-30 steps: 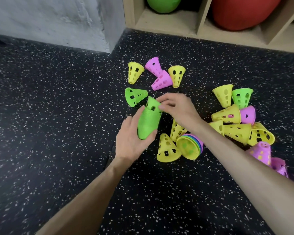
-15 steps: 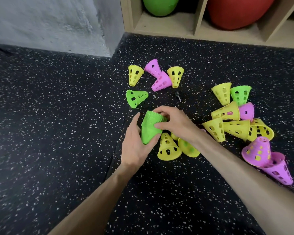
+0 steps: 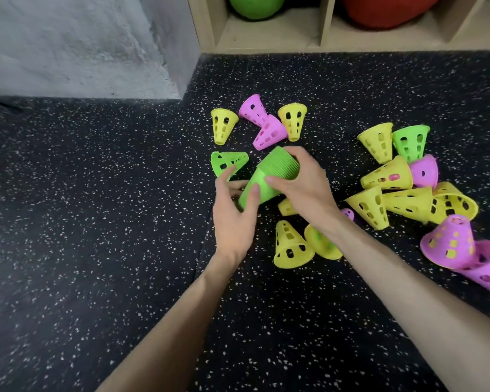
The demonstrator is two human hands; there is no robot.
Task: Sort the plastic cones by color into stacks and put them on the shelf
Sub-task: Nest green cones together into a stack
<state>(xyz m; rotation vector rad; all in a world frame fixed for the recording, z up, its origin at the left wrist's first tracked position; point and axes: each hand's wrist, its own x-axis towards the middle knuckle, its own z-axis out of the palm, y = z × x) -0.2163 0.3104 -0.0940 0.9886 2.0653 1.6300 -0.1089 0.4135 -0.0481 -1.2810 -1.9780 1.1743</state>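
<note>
A stack of nested green cones lies tilted just above the floor, wide end up and to the right. My right hand grips its wide end, fingers over the rim and thumb on the side. My left hand has its fingers spread; its thumb touches the stack's narrow end. One loose green cone lies on its side just left of the stack, and another green cone stands at the right. Yellow cones and pink cones lie scattered around. The wooden shelf is at the top.
The floor is black speckled rubber. A grey wall corner juts out at the upper left. In the shelf compartments sit a green ball and a red ball.
The stack has been lifted and tilted toward the loose green cone. My right hand has taken hold of its wide end, and my left hand has loosened its hold and spread its fingers.
</note>
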